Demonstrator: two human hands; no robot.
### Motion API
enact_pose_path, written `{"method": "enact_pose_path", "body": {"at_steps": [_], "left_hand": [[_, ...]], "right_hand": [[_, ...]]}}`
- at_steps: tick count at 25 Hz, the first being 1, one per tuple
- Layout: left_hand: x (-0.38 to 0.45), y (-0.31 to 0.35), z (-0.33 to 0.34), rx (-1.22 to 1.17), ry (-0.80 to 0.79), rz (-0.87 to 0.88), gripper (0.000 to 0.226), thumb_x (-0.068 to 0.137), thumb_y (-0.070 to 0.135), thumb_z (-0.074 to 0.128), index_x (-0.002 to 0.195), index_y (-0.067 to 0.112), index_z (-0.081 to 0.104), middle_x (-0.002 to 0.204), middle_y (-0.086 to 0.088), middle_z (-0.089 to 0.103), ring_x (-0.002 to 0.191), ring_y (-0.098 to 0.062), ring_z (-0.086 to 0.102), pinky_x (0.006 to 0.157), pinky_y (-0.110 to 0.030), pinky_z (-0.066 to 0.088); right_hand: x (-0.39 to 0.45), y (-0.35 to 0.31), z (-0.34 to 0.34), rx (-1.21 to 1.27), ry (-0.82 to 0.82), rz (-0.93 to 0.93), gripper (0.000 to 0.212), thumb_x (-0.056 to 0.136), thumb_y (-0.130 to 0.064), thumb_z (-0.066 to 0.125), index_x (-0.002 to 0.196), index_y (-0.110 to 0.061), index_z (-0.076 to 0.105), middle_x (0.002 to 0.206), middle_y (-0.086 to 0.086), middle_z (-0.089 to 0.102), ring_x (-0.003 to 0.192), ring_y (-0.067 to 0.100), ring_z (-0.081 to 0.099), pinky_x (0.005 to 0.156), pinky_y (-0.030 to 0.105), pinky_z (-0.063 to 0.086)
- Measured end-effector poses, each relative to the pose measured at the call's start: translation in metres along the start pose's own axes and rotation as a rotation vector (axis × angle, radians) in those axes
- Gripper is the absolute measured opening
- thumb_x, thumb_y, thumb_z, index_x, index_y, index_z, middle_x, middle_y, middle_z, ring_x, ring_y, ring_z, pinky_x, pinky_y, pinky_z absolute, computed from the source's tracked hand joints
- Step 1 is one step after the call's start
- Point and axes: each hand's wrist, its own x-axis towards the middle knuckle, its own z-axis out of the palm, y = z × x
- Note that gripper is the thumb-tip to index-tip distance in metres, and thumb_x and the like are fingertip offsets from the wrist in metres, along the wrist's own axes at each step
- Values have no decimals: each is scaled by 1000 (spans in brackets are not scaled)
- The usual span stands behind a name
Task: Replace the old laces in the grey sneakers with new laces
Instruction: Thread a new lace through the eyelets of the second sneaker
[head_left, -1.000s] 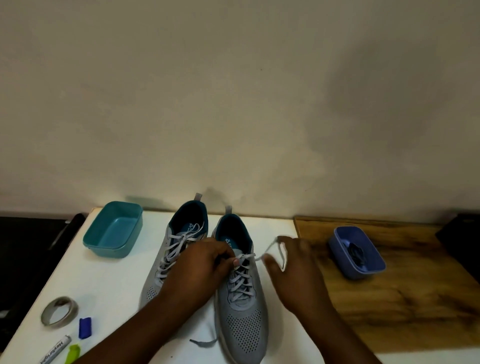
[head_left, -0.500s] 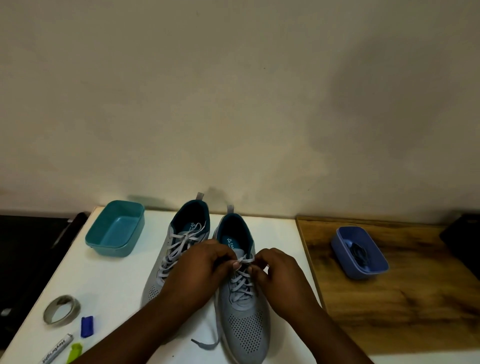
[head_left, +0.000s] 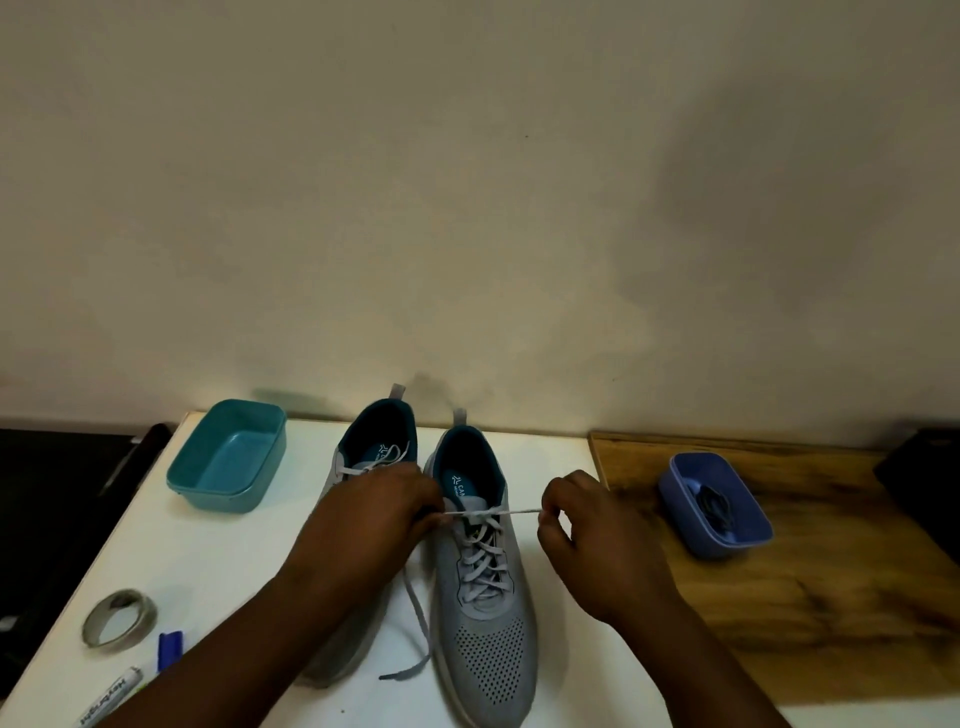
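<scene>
The person's left hand (head_left: 384, 512) and right hand (head_left: 582, 525) each pinch one end of a pale grey lace (head_left: 485, 513), pulled taut in a line across the top eyelets of the right-side grey sneaker (head_left: 485, 587). A loose length of lace trails down onto the white table (head_left: 249, 561) between the two shoes. The second grey sneaker (head_left: 363, 457) stands just beside the first, partly hidden under the left forearm, heels toward the wall. Further left sits a teal tub (head_left: 228, 462); a roll of tape (head_left: 119, 618), a small blue cap (head_left: 170, 647) and a marker (head_left: 109, 696) lie near the table's front corner. On the wooden board (head_left: 831, 597) to the right, a blue tub (head_left: 714, 504) holds dark laces (head_left: 714, 506).
</scene>
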Motion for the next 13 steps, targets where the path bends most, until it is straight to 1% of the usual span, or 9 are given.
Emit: {"method": "enact_pose_path", "body": {"at_steps": [2, 4, 5, 6, 7, 8, 10, 12, 13], "left_hand": [[0, -3, -3, 76, -81, -104, 24, 97, 54, 55, 99, 34, 69, 95, 14, 66, 81, -2, 58, 69, -21, 42], [-1, 0, 3, 95, -124, -155, 22, 100, 51, 52, 93, 33, 63, 88, 13, 64, 75, -3, 55, 63, -18, 37], [-2, 3, 8, -16, -116, -198, 21, 101, 47, 52, 89, 32, 60, 84, 12, 64, 74, -3, 56, 63, -17, 38], [-3, 5, 13, -259, -108, -275, 20, 101, 42, 54, 88, 29, 62, 83, 8, 66, 75, -3, 59, 66, -20, 45], [-4, 10, 18, -617, -106, -389, 20, 102, 36, 56, 90, 25, 67, 85, 1, 70, 80, -8, 65, 74, -27, 53], [-5, 16, 22, -978, -95, -513, 23, 102, 31, 56, 93, 17, 71, 91, -8, 73, 86, -15, 68, 81, -37, 56], [-6, 27, 28, -1472, -48, -692, 30, 104, 25, 50, 99, 10, 75, 102, -15, 74, 91, -23, 67, 85, -40, 53], [-5, 34, 31, -1738, -18, -746, 36, 106, 21, 43, 108, 5, 75, 100, -13, 73, 88, -20, 64, 80, -34, 48], [-5, 36, 32, -1794, -10, -744, 35, 106, 18, 43, 114, 3, 73, 101, -11, 73, 85, -18, 62, 77, -32, 46]], "right_hand": [[0, 9, 17, 154, -63, 177, 15, 98, -32, 57, 83, -31, 56, 88, -10, 60, 71, 8, 55, 61, 27, 44], [3, 4, 21, 537, -126, 370, 18, 98, -23, 58, 81, -21, 65, 84, -2, 66, 79, 16, 60, 69, 31, 46], [7, 0, 18, 810, -146, 487, 19, 98, -19, 58, 84, -15, 69, 87, 4, 69, 81, 18, 60, 70, 32, 45], [10, -5, 14, 1124, -184, 596, 20, 99, -18, 57, 87, -12, 71, 93, 7, 72, 81, 18, 59, 70, 33, 44], [11, -9, 11, 1430, -228, 672, 20, 101, -20, 56, 91, -11, 71, 102, 8, 74, 80, 18, 58, 69, 32, 43], [11, -12, 9, 1669, -263, 722, 20, 103, -24, 56, 94, -13, 70, 111, 9, 75, 80, 17, 57, 68, 31, 42], [11, -17, 12, 1877, -280, 741, 17, 103, -29, 55, 99, -17, 66, 127, 10, 71, 83, 15, 59, 69, 28, 41], [10, -24, 17, 1924, -239, 737, 15, 102, -25, 54, 103, -16, 66, 128, 11, 71, 88, 16, 67, 67, 27, 49], [10, -26, 19, 1935, -209, 729, 15, 103, -19, 54, 105, -15, 68, 123, 10, 72, 90, 17, 70, 66, 27, 54]]}}
